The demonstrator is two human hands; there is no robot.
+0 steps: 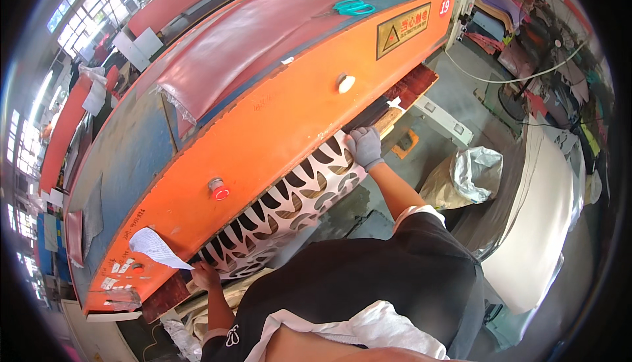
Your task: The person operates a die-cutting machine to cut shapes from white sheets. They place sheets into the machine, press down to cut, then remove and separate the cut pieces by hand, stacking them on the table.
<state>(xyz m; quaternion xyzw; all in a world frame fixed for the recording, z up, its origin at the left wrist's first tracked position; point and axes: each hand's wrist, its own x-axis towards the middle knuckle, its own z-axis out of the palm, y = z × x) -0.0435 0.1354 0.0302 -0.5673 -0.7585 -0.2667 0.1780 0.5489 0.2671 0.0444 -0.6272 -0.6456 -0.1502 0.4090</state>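
Note:
A pale pink sheet (342,181) full of punched-out shapes hangs from the slot below the orange front of a long press machine (289,118). My right hand (365,147), in a grey glove, is closed on the sheet's right end, close under the orange panel. At the other end, my bare left hand (207,276) has its fingers curled at the sheet's left edge; the fingertips are partly hidden. Just above that hand, a white paper with writing (158,249) hangs on the panel.
Smooth reddish-pink material (230,39) and turquoise-handled scissors (354,8) lie on the machine top. A red button (219,189) and a white knob (345,83) stick out of the panel. To my right are an open sack (461,178) and a big stack of pale sheets (543,210).

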